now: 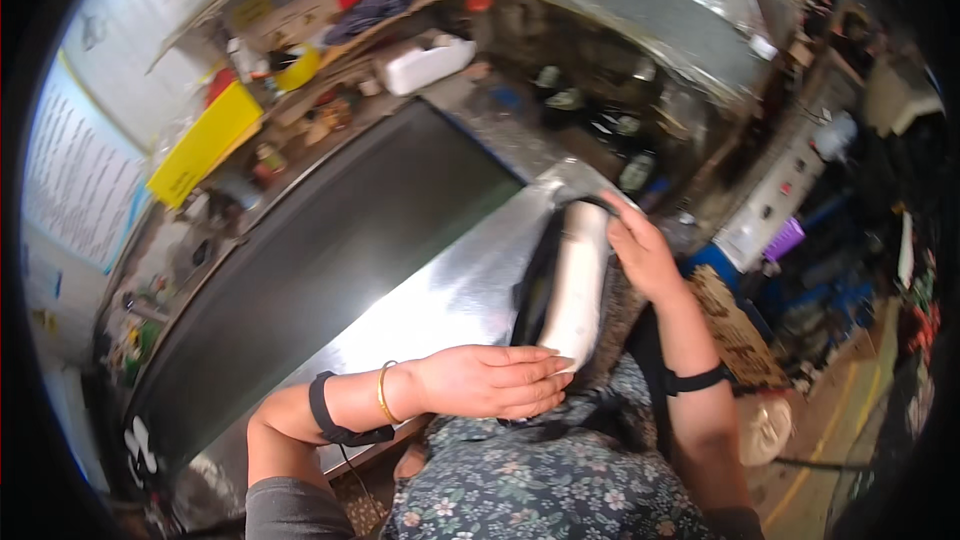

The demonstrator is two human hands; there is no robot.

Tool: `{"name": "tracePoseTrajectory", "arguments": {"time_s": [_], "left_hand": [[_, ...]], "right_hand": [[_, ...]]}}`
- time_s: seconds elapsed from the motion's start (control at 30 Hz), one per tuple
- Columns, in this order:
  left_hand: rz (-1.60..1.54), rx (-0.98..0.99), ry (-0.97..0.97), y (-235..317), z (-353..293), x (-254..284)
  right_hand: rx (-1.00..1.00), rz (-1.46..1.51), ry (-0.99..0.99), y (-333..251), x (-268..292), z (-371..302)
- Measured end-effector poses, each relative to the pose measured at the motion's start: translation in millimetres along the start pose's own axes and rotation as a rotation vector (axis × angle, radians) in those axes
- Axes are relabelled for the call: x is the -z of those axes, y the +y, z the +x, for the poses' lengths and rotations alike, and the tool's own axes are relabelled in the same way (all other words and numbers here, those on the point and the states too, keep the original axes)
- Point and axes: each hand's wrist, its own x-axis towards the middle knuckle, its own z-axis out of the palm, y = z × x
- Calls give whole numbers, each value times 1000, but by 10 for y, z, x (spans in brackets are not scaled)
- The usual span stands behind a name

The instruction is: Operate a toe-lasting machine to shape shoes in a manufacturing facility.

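From the left hand (pixel 493 381), the pale piece (pixel 577 285) points forward lengthwise.

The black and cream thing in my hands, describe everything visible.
The black and cream thing is long and narrow, possibly a shoe sole-up. Its cream face looks smooth; darker material runs along its left side and around its far end. It points forward, tilted slightly right, near the shiny metal worktop. Your left hand lies across its near end; your right hand holds its far end. Blur hides finer detail.
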Motion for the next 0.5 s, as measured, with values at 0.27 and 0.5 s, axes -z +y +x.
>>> {"name": "tracePoseTrajectory", "arguments": {"time_s": [0.27,0.5], "left_hand": [[-1908,1406,403,-623,687,-1731],[-1969,1597,345,-523,920,-2129]], "right_hand": [[112,-522,35,67,284,-801],[-18,-505,-42,12,566,-861]]}}
